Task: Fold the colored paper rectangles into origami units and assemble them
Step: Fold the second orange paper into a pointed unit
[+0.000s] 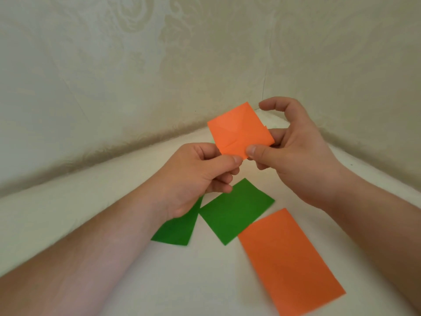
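A folded orange paper unit (239, 131) is held up above the white surface, with creases across its face. My left hand (200, 176) pinches its lower left edge between thumb and fingers. My right hand (289, 147) pinches its lower right corner with thumb and middle fingers, the index finger raised and curled above. Below lie two flat green rectangles, one (235, 212) in the middle and one (178, 229) partly hidden under my left wrist. A flat orange rectangle (290, 261) lies at the lower right.
The white surface (114, 190) meets a pale patterned wall (182, 65) that curves round the back and right side. My two forearms reach in from the bottom corners.
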`<action>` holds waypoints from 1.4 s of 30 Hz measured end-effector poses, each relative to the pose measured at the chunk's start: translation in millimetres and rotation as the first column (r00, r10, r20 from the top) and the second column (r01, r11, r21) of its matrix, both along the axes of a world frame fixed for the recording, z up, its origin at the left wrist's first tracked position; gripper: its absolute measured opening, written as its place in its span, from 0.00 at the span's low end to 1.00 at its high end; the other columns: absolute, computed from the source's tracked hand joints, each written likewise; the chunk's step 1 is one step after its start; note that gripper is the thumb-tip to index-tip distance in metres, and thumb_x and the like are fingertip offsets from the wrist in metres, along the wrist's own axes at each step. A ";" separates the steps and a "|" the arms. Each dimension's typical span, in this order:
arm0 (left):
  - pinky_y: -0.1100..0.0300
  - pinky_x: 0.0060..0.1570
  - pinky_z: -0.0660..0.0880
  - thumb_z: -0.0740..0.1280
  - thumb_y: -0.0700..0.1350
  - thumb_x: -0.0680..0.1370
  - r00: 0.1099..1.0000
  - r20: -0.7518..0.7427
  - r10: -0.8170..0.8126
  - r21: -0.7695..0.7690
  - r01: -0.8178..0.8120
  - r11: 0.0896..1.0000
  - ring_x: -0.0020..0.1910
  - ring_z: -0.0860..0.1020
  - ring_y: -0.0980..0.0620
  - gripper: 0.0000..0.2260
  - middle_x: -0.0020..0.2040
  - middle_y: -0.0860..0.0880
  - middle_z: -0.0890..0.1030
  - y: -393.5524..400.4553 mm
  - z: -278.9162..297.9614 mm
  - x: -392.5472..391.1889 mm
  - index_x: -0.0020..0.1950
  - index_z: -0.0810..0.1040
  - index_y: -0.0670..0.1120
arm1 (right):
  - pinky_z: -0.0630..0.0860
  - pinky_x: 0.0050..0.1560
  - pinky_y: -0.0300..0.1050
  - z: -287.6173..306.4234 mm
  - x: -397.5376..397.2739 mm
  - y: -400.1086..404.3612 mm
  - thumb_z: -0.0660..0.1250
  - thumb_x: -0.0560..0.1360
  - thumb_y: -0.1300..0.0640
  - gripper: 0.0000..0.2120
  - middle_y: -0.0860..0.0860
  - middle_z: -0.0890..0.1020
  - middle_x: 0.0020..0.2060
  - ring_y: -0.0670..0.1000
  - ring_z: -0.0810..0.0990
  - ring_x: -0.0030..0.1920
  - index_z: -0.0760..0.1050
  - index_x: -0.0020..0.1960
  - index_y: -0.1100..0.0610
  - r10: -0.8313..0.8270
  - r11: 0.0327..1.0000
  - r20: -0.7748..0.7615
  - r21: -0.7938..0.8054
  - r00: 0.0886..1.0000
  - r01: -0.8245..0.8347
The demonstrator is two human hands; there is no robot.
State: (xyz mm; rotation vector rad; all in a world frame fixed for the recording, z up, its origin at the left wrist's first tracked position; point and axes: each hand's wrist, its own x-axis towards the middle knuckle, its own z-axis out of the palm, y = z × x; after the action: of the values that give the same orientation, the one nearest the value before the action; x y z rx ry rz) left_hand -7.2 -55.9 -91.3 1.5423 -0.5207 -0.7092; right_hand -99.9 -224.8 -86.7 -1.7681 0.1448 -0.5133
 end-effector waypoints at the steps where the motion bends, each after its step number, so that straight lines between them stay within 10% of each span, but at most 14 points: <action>1: 0.62 0.34 0.78 0.73 0.40 0.78 1.000 0.023 0.007 0.010 -0.007 1.000 0.33 0.77 0.55 0.04 0.35 0.47 0.81 -0.5 -0.4 -0.3 0.44 0.84 0.40 | 0.77 0.43 0.50 -0.5 0.4 -0.4 0.73 0.75 0.68 0.29 0.57 0.83 0.35 0.51 0.79 0.34 0.68 0.67 0.45 -0.004 1.000 -0.009 0.019 1.000 0.004; 7: 0.57 0.34 0.73 0.70 0.38 0.79 0.986 0.165 0.033 0.004 -0.034 0.999 0.31 0.72 0.52 0.12 0.31 0.47 0.76 -3.2 -0.7 -1.7 0.35 0.80 0.46 | 0.79 0.46 0.50 -1.6 2.7 1.8 0.76 0.74 0.64 0.22 0.54 0.85 0.38 0.51 0.81 0.35 0.75 0.65 0.50 0.070 0.976 -0.095 0.212 0.993 -0.048; 12: 0.58 0.33 0.70 0.68 0.35 0.77 0.982 0.189 0.023 0.013 -0.026 1.000 0.29 0.69 0.52 0.17 0.29 0.48 0.72 -1.8 0.3 -0.8 0.29 0.77 0.49 | 0.79 0.47 0.48 -0.7 1.4 7.5 0.75 0.73 0.59 0.01 0.52 0.84 0.38 0.49 0.80 0.36 0.85 0.43 0.53 0.148 0.981 -0.207 0.155 0.967 -0.117; 42: 0.51 0.40 0.73 0.71 0.44 0.71 0.951 0.303 0.054 -0.002 -0.056 0.998 0.31 0.74 0.49 0.05 0.31 0.45 0.77 0.7 -3.4 4.9 0.34 0.81 0.47 | 0.79 0.46 0.48 -2.1 3.3 -0.8 0.73 0.76 0.62 0.05 0.54 0.83 0.33 0.49 0.80 0.35 0.81 0.43 0.64 0.139 0.984 -0.221 0.140 0.965 -0.110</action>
State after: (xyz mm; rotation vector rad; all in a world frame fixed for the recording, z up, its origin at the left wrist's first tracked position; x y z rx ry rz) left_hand -2.3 -55.2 -94.7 1.6758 -0.7009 -0.4319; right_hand -96.6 -225.6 -88.8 -1.6950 0.2215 -0.2022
